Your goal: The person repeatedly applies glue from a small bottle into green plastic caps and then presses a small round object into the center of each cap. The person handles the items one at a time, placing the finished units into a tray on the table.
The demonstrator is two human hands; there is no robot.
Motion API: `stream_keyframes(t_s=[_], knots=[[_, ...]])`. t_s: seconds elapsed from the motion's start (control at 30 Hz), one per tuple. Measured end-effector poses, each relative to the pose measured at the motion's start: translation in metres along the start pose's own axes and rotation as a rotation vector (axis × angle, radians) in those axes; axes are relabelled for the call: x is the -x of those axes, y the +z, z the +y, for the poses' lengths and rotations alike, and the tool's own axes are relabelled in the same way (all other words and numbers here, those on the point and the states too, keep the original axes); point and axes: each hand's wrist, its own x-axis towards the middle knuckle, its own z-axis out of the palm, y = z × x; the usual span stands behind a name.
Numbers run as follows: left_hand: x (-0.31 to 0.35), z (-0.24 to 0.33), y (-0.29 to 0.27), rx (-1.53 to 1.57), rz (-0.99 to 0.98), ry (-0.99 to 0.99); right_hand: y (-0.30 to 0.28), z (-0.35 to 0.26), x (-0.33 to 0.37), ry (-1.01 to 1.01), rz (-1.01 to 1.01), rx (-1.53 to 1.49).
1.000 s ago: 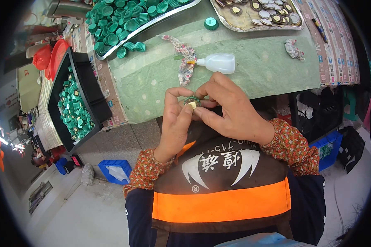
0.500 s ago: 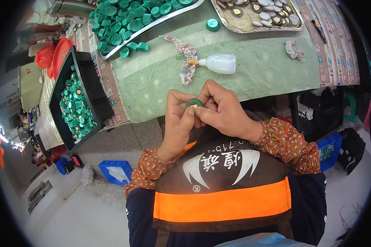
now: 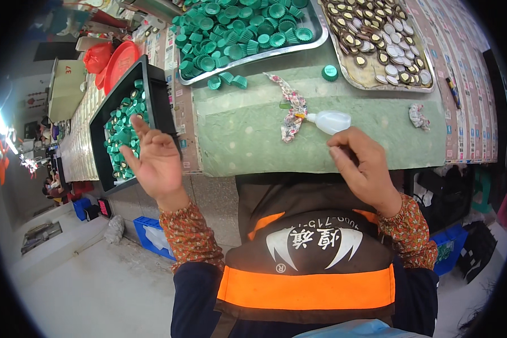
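My left hand (image 3: 159, 163) is open, its fingers spread over the near side of a black bin (image 3: 162, 101). Inside lie many green crimped bottle caps (image 3: 130, 115), some with pale centres; one green cap shows just beyond the fingertips. Loosely curled, my right hand (image 3: 366, 169) is at the front edge of the green-covered table, with nothing visible in its fingers. Just beyond its knuckles lies a white translucent squeeze bottle (image 3: 331, 120), partly overlapped by the hand. The bottle's yellow tip rests on a flowered cloth strip (image 3: 292, 112).
A metal tray (image 3: 253, 61) heaped with green caps stands at the back, several loose caps beside it. Another tray (image 3: 372, 84) holds dark and white round discs. A single green cap (image 3: 329, 72), a crumpled cloth (image 3: 418, 116) and a marker-like stick (image 3: 453, 93) lie about the table.
My hands have parted from the green cap they held together. The left went left to the black bin and spread open; the right moved right toward the squeeze bottle. The view has shifted.
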Motion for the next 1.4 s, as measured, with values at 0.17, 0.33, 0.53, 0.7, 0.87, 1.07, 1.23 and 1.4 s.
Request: stream_keyframes(t_s=[0.17,0.33,0.53,0.7,0.87,1.07,1.23,1.4], knots=[[-0.028,-0.050,-0.024,-1.270,-0.121,-0.069,-0.003,0.005,-0.018,-0.287,0.112,0.584],[-0.044,-0.110,-0.007,-2.201,-0.497,0.614,0.005,0.019,-0.030,-0.295,0.036,0.698],[-0.047,-0.116,-0.011,-2.172,-0.526,0.584,0.006,0.027,-0.030,-0.229,0.019,0.691],[-0.003,-0.128,0.000,-1.461,-0.421,-0.096,0.007,0.022,-0.025,-0.083,0.098,0.049],[0.051,-0.145,0.023,-1.256,-0.512,-0.293,0.026,-0.008,-0.028,-0.067,0.054,-0.268],[0.062,-0.132,0.017,-0.854,-0.510,-0.694,0.028,-0.007,-0.024,0.163,0.013,-0.448],[0.066,-0.136,0.004,-0.675,-0.491,-0.751,0.030,-0.013,-0.022,0.149,0.027,-0.339],[0.068,-0.137,-0.007,-0.654,-0.449,-0.786,0.030,-0.011,-0.021,0.079,0.067,-0.232]])
